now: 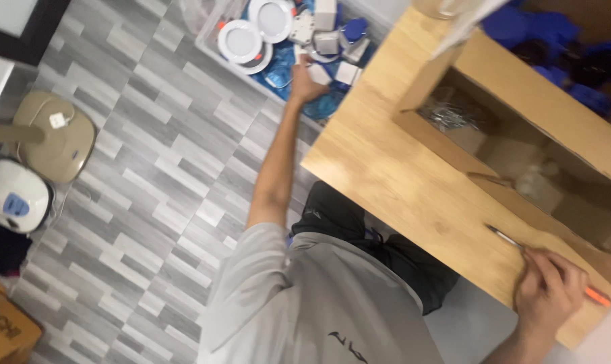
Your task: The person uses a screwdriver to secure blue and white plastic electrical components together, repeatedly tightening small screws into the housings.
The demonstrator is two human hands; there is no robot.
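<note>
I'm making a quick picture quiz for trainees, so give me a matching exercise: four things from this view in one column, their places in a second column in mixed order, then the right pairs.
Things:
1. left hand
2. right hand
3. round white lamps
4. fan base

Places:
A. on the grey floor, far left
B. in the clear bin, near its left end
C. on the wooden table, holding a screwdriver
D. reaching into the bin, on a small white box

Pairs: 1-D, 2-C, 3-B, 4-A

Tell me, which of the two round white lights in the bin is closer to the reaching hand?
The upper-right round light is closer to the left hand. The other round light lies further left, by the clear bin edge.
</note>
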